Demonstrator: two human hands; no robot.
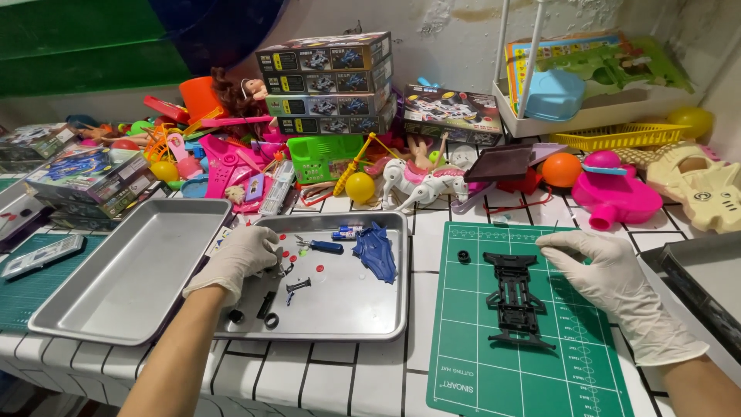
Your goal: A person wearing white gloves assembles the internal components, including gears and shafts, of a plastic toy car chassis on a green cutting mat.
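Note:
My left hand (241, 259), in a white glove, reaches into the right metal tray (363, 309). Its fingertips are closed over small parts near the tray's left side; I cannot tell what they pinch. In that tray lie a blue screwdriver (324, 246), a blue toy car shell (376, 251), small black wheels (270, 318) and red bits. My gloved right hand (598, 266) hovers with fingers spread at the right edge of a black toy car chassis (513, 297). The chassis lies on a green cutting mat (494, 371). A small black ring (464, 256) sits on the mat's upper left.
An empty metal tray (131, 270) sits left of the parts tray. Behind them is a heap of plastic toys, a white toy horse (423, 181), stacked toy car boxes (328, 81) and a pink toy (614, 193). Another tray edge (695, 282) is at far right.

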